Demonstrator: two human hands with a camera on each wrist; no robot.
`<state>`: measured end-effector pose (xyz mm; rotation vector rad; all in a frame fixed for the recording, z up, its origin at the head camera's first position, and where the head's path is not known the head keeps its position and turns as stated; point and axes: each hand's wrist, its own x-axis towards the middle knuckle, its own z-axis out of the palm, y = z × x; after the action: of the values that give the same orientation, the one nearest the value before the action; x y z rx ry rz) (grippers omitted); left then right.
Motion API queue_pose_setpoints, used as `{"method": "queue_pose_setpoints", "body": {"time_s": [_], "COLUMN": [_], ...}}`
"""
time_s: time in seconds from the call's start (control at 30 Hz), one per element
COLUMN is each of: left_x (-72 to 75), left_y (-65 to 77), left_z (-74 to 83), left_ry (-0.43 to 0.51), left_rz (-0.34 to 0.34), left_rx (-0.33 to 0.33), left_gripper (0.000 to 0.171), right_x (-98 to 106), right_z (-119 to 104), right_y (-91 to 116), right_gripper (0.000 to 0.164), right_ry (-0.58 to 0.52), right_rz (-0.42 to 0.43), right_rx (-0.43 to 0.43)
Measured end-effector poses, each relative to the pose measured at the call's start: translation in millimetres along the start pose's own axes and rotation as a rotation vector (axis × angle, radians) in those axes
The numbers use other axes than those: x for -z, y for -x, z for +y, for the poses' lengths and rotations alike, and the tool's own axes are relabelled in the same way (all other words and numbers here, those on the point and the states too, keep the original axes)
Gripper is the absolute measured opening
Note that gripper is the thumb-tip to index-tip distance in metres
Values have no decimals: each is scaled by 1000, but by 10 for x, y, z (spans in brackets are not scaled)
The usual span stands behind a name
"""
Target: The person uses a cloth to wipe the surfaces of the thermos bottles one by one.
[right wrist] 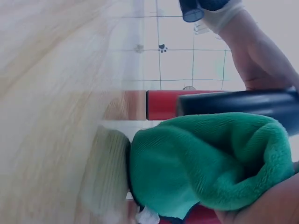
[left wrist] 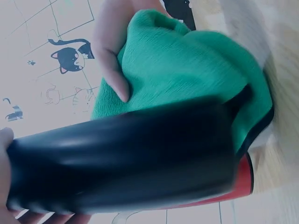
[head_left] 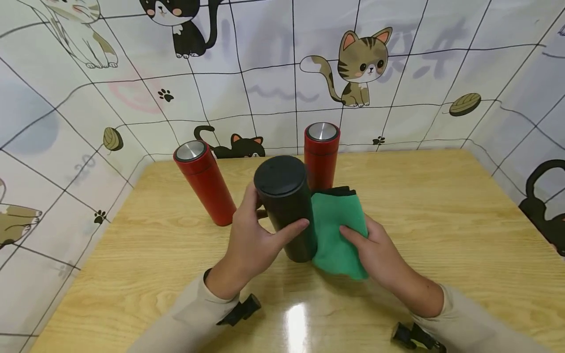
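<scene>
Showing on white wall (head_left: 269, 105), faint lettering (head_left: 443, 49) illegible; my L hand (head_left: 253, 238) curls round black cyl. tumbler (head_left: 287, 208), R hand (head_left: 377, 250) pinches green plush cloth (head_left: 333, 228).

Matt black bottle (head_left: 287, 206), fuzzy green cloth (head_left: 333, 220), shiny metal-look cap tops (head_left: 321, 131) on smooth red bottles (head_left: 321, 164), glossy wood-grain table (head_left: 441, 220)

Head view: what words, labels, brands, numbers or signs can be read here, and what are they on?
No text can be read.
Backdrop: pale marks that look like lettering, too faint and blurred to read.
Black bottle: no lettering shows.
Left red bottle, right red bottle: none shows.
Cloth: none shows.
</scene>
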<state>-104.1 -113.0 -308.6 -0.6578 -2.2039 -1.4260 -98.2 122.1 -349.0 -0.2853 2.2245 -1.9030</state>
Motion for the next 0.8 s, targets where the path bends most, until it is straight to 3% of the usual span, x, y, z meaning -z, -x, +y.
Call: {"method": "queue_pose_setpoints", "body": {"time_s": [0.23, 0.4, 0.53, 0.63, 0.8], "left_x": [-48, -74, -115, -143, -151], "left_y": [-27, -19, -26, -32, -3], "left_z": [-45, -77, -95, -95, -113], "left_ry": [173, 250, 376, 420, 367], "left_rz": [219, 286, 284, 290, 286], "left_rx": [-227, -353, -417, -432, -395], "left_gripper": [81, 81, 76, 72, 75], "right_x": [73, 70, 53, 48, 53], "right_z": [26, 48, 65, 72, 71], "right_y": [-97, -115, -98, -85, -75], "right_gripper": [47, 44, 40, 37, 43], "right_ry": [-280, -375, -403, -424, -436], "right_rz": [11, -49, -115, -146, -165], "right_rx": [-194, -262, -302, -312, -298]}}
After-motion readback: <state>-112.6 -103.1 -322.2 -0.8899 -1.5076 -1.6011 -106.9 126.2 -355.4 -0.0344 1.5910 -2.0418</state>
